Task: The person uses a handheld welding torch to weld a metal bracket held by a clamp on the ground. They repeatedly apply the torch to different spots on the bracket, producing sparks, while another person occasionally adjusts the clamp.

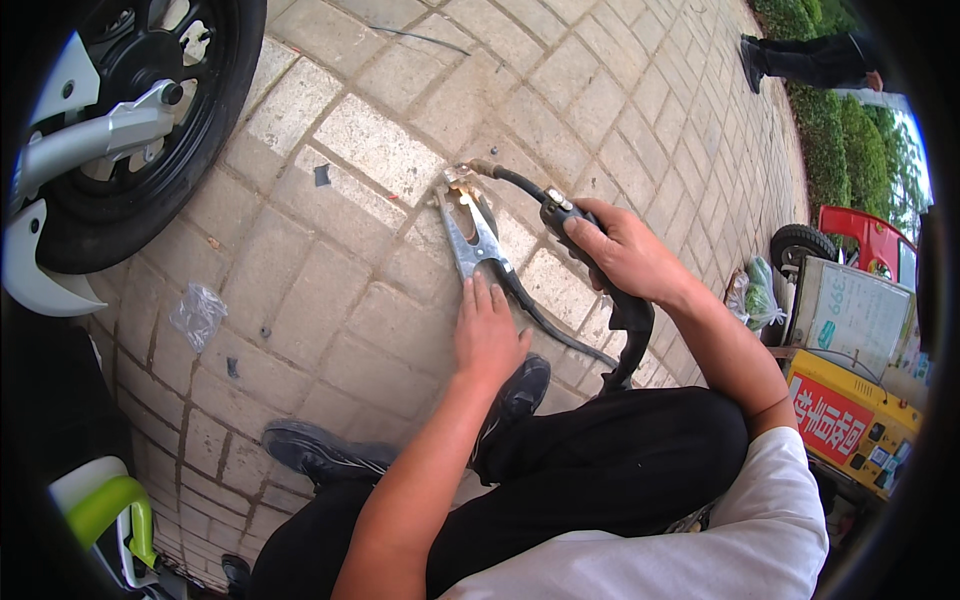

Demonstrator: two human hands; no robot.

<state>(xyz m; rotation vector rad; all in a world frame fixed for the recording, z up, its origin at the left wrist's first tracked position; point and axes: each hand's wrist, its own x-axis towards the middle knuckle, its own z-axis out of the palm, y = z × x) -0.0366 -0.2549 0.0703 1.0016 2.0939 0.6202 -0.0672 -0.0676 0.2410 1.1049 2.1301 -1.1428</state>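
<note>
Two hands: left (pixel 487 335) touching clamp (pixel 470 235), right (pixel 625 255) seemingly gripping torch (pixel 560 212).

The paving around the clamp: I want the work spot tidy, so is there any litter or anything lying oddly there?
Yes. A crumpled clear plastic wrapper lies on the paving bricks near the scooter wheel, and a small dark scrap sits farther up. The left hand presses the metal clamp; the right hand grips the black-cabled holder.

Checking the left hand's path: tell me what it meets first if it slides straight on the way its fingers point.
The left hand lies flat, fingers pointing up the paving. First in line, likely already touched, is the grey metal spring clamp on the grey brick paving; its black cable passes beside the fingertips.
</note>
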